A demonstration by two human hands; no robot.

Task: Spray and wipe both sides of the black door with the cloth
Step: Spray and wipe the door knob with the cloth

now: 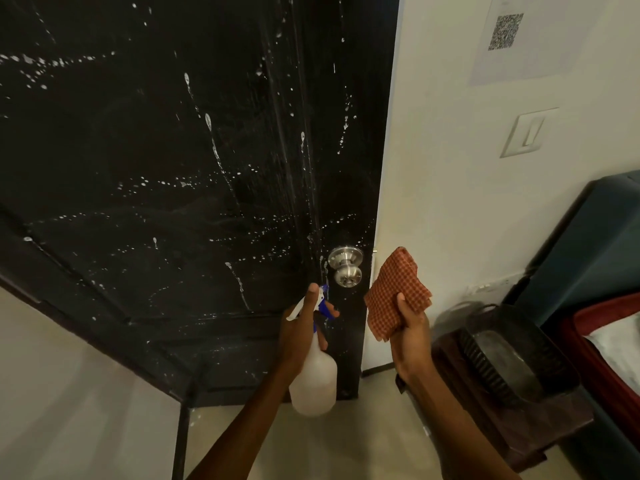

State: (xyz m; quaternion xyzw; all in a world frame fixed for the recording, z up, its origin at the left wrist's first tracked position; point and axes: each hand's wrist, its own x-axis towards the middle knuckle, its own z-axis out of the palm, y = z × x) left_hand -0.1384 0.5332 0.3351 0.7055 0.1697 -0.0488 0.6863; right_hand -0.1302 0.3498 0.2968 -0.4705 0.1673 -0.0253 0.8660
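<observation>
The black door [156,150] fills the left and middle of the view, speckled with white droplets and drip streaks. Its silver knob [346,268] sits near the right edge. My left hand [301,327] grips a white spray bottle [313,379] with a blue trigger, its nozzle pointing at the door just below the knob. My right hand [410,334] holds a folded red-and-white checked cloth [396,292] upright, to the right of the knob and apart from the door.
A white wall [450,168] with a light switch [528,133] and a QR-code sheet [505,31] stands right of the door. A black basket [512,355] on a brown stand and a red suitcase [609,348] crowd the lower right. Pale floor lies below.
</observation>
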